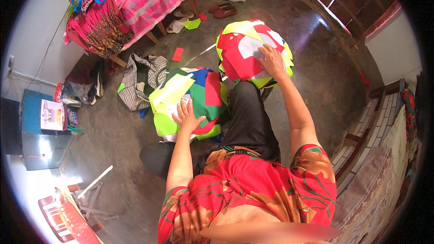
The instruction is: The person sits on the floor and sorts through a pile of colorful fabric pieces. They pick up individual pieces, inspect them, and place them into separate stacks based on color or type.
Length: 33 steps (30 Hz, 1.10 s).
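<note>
Two rounded heaps of brightly coloured fabric pieces stand in front of my knees. My left hand, fingers spread, rests on the nearer left heap of yellow-green, green, white, red and blue cloth. On the farther right heap, mostly red, white and yellow-green, lies my right hand with its fingers stretched out. Both palms press flat on the cloth and grip nothing that I can see. What supports the heaps is mostly hidden.
Left of the heaps lies a checked bag on the floor. A bed with a pink plaid cover stands at the back left, with shoes nearby. A blue cabinet is at the left; a wooden-framed seat at the right.
</note>
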Tool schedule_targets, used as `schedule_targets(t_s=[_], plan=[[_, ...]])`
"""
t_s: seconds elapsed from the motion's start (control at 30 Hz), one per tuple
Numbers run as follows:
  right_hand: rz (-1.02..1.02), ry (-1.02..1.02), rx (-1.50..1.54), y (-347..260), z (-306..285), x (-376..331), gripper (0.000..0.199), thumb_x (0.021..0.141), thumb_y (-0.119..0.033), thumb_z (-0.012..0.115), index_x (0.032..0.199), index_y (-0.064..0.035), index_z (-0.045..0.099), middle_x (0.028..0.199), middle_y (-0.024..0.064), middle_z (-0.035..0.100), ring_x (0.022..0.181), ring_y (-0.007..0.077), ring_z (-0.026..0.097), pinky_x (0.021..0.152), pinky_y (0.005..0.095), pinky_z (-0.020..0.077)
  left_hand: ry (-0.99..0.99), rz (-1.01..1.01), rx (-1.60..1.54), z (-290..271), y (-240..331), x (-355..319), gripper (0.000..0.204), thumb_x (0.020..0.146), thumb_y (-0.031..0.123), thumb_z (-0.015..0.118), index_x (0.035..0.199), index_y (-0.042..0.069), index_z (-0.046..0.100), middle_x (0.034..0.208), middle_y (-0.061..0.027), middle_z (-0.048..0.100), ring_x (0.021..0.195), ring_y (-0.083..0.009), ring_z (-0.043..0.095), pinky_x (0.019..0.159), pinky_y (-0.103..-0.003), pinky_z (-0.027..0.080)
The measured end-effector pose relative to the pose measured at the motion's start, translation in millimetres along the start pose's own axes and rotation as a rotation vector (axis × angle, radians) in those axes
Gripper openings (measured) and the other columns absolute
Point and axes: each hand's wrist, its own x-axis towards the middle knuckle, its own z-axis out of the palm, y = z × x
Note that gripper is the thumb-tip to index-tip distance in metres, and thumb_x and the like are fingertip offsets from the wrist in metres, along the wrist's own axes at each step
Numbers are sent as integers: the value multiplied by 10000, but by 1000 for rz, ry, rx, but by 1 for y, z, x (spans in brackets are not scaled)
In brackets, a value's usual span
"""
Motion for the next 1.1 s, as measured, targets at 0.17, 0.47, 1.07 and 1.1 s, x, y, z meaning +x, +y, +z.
schedule_targets(t_s=[0.17, 0.47, 1.07, 1.1], plan=[[-67, -85, -52, 7, 8, 7, 332, 782, -158, 642, 1106, -99, 599, 1242, 60, 552, 1184, 255, 492, 911, 424, 403, 3, 2, 0, 4, -3, 0, 1076, 698, 638, 665, 1496, 184, 104, 1563, -141, -23, 1433, -341, -13, 1038, -683, 48], [212, 64, 92, 17, 32, 40, 129, 865, -167, 575, 973, -97, 561, 938, 90, 654, 890, 314, 621, 764, 421, 465, 8, -1, 21, 4, -2, -1, 1075, 699, 638, 665, 1493, 180, 103, 1559, -155, -16, 1429, -354, -1, 1032, -688, 77], [133, 299, 190, 1, 45, 54, 260, 769, -164, 714, 996, -70, 631, 884, 119, 648, 824, 290, 638, 696, 408, 496, -68, -42, 24, 2, 1, 3, 1097, 705, 672, 632, 1503, 208, 41, 1564, -117, -74, 1436, -319, -86, 1052, -667, -7], [119, 307, 277, -17, 34, 47, 243, 778, -145, 704, 991, -64, 620, 879, 122, 648, 808, 291, 635, 679, 395, 496, -75, -46, 18, 2, 2, 2, 1097, 705, 672, 631, 1504, 209, 39, 1565, -116, -72, 1436, -317, -87, 1053, -668, -5]])
